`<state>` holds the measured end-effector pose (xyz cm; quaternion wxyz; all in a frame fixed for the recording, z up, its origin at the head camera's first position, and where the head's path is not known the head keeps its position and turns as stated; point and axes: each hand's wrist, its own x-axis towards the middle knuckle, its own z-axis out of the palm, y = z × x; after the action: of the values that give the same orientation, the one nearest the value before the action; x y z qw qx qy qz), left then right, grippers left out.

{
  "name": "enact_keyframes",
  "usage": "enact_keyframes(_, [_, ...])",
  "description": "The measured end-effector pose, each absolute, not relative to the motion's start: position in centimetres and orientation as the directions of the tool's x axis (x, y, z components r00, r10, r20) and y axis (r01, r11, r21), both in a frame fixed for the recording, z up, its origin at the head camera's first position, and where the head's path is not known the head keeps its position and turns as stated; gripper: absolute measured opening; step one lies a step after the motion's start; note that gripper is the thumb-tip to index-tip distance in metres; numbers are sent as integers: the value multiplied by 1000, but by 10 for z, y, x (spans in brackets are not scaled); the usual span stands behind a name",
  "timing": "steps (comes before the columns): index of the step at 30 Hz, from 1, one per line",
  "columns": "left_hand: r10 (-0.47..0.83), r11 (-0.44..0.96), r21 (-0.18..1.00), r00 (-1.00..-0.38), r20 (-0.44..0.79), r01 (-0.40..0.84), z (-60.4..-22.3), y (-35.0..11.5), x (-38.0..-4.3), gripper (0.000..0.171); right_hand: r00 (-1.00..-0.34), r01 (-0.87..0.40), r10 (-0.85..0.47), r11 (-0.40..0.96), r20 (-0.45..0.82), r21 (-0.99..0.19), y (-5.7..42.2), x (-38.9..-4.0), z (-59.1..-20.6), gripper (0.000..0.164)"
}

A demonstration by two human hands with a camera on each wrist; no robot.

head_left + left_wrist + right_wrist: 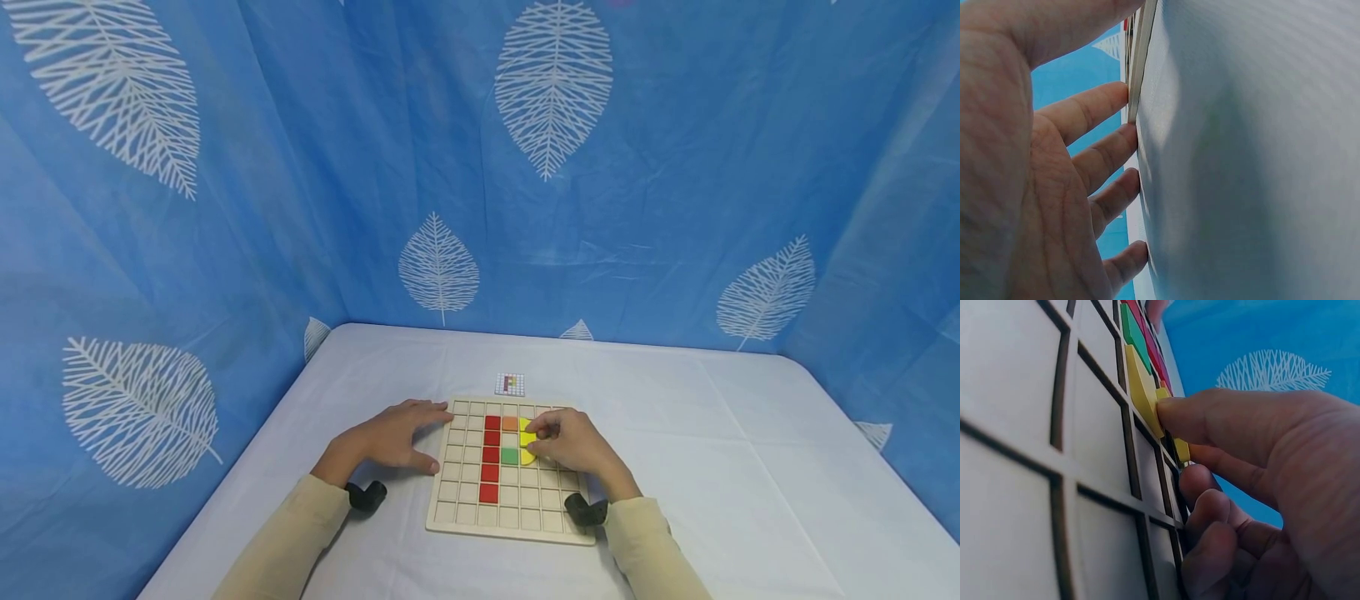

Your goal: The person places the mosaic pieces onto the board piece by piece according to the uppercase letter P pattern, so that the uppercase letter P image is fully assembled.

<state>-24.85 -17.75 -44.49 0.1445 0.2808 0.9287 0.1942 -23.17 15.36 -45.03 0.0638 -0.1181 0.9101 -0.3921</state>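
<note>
A wooden grid board [461,514] lies on the table. Down one column runs a line of several red square tiles [490,473], with an orange tile [510,423] and a green tile [509,456] to their right. Yellow pieces [527,457], some with a rounded edge, sit in the column beyond. My right hand [576,442] pinches a yellow piece [1181,450] there between thumb and forefinger, its other fingers curled; the fingers partly hide the piece. At the board's left edge, my left hand [393,435] has its fingers spread, with fingertips touching the edge and the table.
Just behind the board lies a small card [510,384] printed with a coloured grid. A white cloth covers the table [690,467]. Blue curtains [360,167] with white leaf prints hang behind it and at its sides. Each wrist bears a black camera mount [367,497].
</note>
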Motion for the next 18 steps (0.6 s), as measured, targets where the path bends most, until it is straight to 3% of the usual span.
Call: enact_keyframes(18, [573,772,438,-803,-164,461,-443,-177,-248,83,-981,-93,-188,672,-48,-735,147,-230,-449,15])
